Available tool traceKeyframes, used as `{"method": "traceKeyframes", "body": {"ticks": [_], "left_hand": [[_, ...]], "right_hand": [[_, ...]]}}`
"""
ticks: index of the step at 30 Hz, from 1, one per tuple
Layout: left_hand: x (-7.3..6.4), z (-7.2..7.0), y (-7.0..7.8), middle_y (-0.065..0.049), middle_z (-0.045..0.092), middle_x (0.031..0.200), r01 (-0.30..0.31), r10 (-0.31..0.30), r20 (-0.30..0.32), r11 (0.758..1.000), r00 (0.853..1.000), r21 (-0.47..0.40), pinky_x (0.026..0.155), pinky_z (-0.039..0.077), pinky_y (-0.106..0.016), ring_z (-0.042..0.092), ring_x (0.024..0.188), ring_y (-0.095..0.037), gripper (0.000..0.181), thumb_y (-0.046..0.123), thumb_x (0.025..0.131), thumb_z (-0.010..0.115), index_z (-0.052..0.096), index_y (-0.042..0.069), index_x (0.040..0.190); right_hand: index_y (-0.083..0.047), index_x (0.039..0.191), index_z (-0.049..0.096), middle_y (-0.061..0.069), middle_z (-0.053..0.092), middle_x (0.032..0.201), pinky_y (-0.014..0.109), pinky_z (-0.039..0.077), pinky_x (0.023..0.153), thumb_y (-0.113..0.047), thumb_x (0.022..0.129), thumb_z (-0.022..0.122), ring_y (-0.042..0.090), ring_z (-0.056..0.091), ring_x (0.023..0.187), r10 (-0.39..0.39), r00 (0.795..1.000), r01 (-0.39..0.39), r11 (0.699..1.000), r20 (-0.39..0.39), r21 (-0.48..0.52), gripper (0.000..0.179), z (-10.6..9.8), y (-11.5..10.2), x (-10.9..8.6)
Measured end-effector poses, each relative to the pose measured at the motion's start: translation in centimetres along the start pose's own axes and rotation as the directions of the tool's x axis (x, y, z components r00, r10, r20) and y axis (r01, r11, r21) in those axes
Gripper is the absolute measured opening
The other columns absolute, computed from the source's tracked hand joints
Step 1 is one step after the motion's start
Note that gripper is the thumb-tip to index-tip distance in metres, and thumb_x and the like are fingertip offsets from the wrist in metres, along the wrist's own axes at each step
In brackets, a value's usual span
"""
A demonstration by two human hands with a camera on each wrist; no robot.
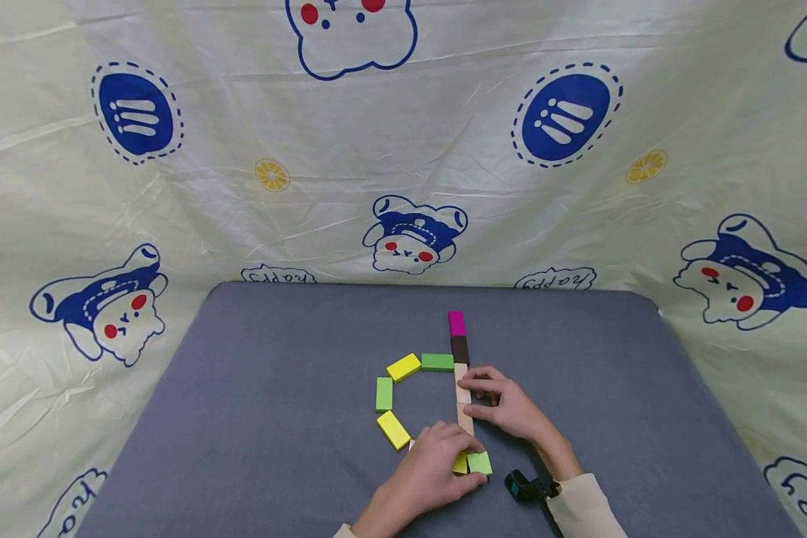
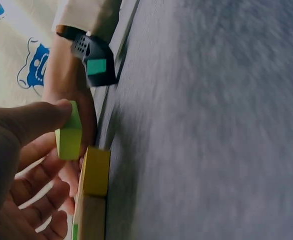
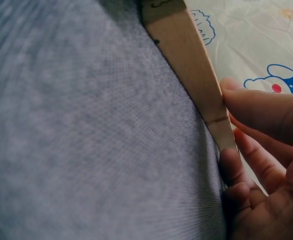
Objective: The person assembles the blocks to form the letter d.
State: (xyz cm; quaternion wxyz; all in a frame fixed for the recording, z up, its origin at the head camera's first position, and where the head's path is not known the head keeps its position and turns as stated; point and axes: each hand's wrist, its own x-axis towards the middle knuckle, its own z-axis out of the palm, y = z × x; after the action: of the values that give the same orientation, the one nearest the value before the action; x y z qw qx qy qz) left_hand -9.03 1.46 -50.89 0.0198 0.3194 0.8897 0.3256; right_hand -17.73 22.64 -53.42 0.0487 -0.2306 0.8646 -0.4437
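My left hand (image 1: 432, 465) pinches a light green block (image 1: 480, 463) between thumb and fingers at the near end of a ring of blocks. Beside that block lies a yellow block (image 1: 460, 464), partly hidden by the fingers. In the left wrist view the light green block (image 2: 69, 142) shows above the line of the yellow block (image 2: 97, 171). My right hand (image 1: 509, 406) rests its fingertips and thumb along a straight row of plain wooden blocks (image 1: 466, 422). The right wrist view has the thumb on the edge of a wooden block (image 3: 189, 60).
The row continues away with a dark brown block (image 1: 459, 350) and a magenta block (image 1: 456, 323). Green and yellow blocks, such as a green one (image 1: 437, 362) and a yellow one (image 1: 393, 431), curve round its left side. All lie on a grey cloth-covered table (image 1: 276, 418) before a printed curtain.
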Motion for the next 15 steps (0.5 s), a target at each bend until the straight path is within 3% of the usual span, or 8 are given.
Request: {"method": "traceKeyframes", "body": {"ticks": [9,15], "left_hand": [[0.21,0.76,0.34,0.010,0.062,0.103,0.040,-0.043,0.037,0.996,0.998,0.074,0.073,0.032,-0.021,0.046,0.087,-0.003,0.025,0.034,0.087,0.084,0.077,0.026,0.110],[0.11,1.03,0.17,0.010,0.059,0.106,0.057,-0.059,0.018,0.994,0.998,0.097,0.072,0.028,-0.023,0.042,0.086,-0.004,0.026,0.035,0.086,0.084,0.077,0.027,0.110]], "right_hand": [[-0.011,0.128,0.073,0.008,0.061,0.134,0.027,0.044,0.082,-0.024,0.090,0.080,0.023,0.055,0.111,0.009,1.000,-0.009,1.000,0.004,0.002,0.040,0.01,-0.09,-0.04],[-0.011,0.128,0.073,0.010,0.060,0.134,0.026,0.044,0.079,-0.024,0.091,0.080,0.019,0.055,0.104,0.013,1.000,-0.013,1.000,0.010,-0.002,0.040,-0.02,0.08,-0.08]]}}
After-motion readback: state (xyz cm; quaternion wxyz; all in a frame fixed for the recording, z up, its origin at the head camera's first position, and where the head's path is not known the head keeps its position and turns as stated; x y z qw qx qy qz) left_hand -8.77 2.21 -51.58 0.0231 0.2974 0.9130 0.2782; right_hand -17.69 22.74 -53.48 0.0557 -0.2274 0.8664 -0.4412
